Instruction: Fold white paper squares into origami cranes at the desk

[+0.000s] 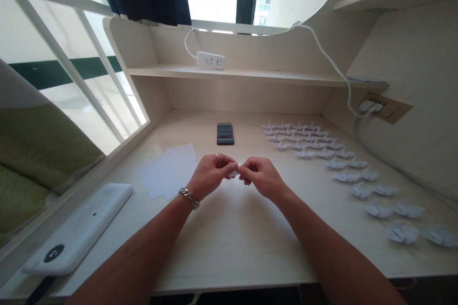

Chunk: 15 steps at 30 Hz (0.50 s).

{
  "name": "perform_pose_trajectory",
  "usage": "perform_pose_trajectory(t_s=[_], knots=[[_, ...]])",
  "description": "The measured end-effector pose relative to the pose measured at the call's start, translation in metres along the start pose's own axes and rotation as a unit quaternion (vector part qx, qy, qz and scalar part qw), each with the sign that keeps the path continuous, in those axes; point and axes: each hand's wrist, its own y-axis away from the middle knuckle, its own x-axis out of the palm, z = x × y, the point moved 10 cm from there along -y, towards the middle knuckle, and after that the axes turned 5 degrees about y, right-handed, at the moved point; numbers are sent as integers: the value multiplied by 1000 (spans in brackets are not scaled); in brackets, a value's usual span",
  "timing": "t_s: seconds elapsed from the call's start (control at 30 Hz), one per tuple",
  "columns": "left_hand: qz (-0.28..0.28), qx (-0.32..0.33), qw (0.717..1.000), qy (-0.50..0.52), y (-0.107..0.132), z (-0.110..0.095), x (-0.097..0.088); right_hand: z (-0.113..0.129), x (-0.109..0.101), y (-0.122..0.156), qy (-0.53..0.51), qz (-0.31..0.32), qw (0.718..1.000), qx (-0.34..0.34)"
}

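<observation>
Above the middle of the desk, a small folded white paper (233, 173) is pinched between both hands, mostly covered by fingers. My left hand (211, 174), with a ring and a chain bracelet, is closed on its left side. From the right, my right hand (260, 175) pinches the paper's other end, its fingertips close to those of the left. To the left of my left hand lie several loose white paper sheets (168, 171), overlapping on the desk. Rows of folded white paper cranes (315, 145) stand to the right.
A dark phone on a stand (225, 134) sits behind the hands. At the left edge lies a long white lamp-like device (82, 228). A power strip (211, 60) rests on the shelf (250, 75), and a white cable runs to a wall socket (384, 107).
</observation>
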Motion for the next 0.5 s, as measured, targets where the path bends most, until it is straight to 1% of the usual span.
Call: perform_pose_trajectory(t_s=[0.07, 0.2, 0.27, 0.33, 0.43, 0.5], knots=[[5, 14, 999, -42, 0, -3, 1, 0, 1, 0, 9, 1, 1000, 2], [-32, 36, 993, -105, 1, -8, -4, -4, 4, -1, -43, 15, 999, 18], [-46, 38, 992, -112, 1, -7, -6, -4, 4, -1, -37, 11, 999, 13], [-47, 34, 994, -91, 0, -5, -5, 1, -1, 0, 17, -11, 1000, -8], [-16, 16, 999, -34, -2, 2, 1, 13, -8, 5, 114, -55, 991, -50], [2, 12, 1000, -26, -2, 3, 3, 21, -10, 8, 150, -72, 983, -76]])
